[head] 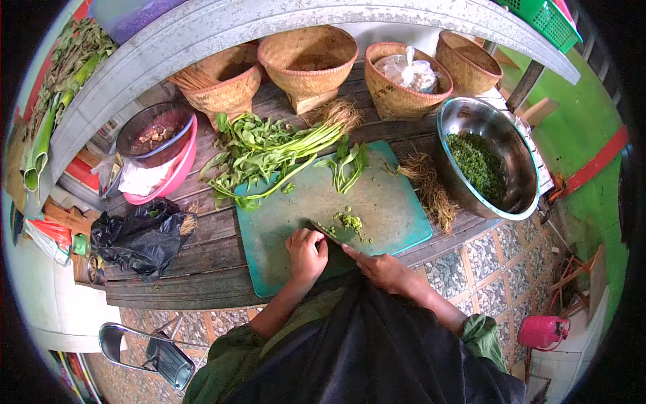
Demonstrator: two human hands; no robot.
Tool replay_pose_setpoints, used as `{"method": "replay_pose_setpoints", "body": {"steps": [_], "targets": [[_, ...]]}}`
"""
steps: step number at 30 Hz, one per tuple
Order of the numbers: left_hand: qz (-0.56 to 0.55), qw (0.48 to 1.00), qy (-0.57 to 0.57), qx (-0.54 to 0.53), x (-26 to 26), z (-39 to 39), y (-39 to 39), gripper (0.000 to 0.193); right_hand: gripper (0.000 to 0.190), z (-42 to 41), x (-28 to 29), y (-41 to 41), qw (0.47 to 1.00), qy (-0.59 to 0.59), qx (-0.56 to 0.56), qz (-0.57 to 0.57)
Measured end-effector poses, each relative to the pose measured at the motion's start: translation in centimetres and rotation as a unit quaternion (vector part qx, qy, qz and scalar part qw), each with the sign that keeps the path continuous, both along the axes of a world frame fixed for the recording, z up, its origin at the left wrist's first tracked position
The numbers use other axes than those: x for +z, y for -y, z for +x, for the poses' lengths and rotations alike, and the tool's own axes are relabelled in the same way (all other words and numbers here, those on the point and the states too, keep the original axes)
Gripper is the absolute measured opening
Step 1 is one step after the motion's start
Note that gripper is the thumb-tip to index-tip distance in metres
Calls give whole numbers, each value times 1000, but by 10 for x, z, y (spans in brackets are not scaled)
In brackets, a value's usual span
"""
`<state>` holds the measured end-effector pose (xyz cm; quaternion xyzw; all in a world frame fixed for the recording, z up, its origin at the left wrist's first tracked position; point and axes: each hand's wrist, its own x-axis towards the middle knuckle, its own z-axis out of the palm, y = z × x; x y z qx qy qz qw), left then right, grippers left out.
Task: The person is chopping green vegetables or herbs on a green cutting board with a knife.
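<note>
My right hand (386,272) grips a kitchen knife (325,231), its blade angled low over a green-rimmed cutting board (282,217). Beside the blade, my left hand (307,254) rests over the board with curled fingers; whether it pinches anything is hidden. Finely chopped green stems (352,222) lie just beyond the knife. Farther up the board is a small leafy sprig (348,166). A bunch of leafy greens (272,141) with roots (338,115) overlaps the board's far left edge. Cut-off roots (429,187) lie along its right side.
A metal bowl (525,171) of chopped greens (474,164) stands right. Woven baskets (308,58) line the back beneath a pale overhead ledge (303,15). On the left are a pink basin (179,177), a dark bowl (126,134) and a black plastic bag (146,242).
</note>
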<state>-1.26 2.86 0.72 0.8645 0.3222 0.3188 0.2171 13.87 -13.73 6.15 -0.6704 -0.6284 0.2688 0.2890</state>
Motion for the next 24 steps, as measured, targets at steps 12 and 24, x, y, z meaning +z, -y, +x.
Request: {"method": "replay_pose_setpoints", "body": {"steps": [12,24], "targets": [[17,1000,-6,-4,-1,-3,1,12,56,-6,-3,-5,998,53,-22,-14],[36,999,-6,7,3,-6,4,11,57,0,-6,23,993,101,1,56]]}}
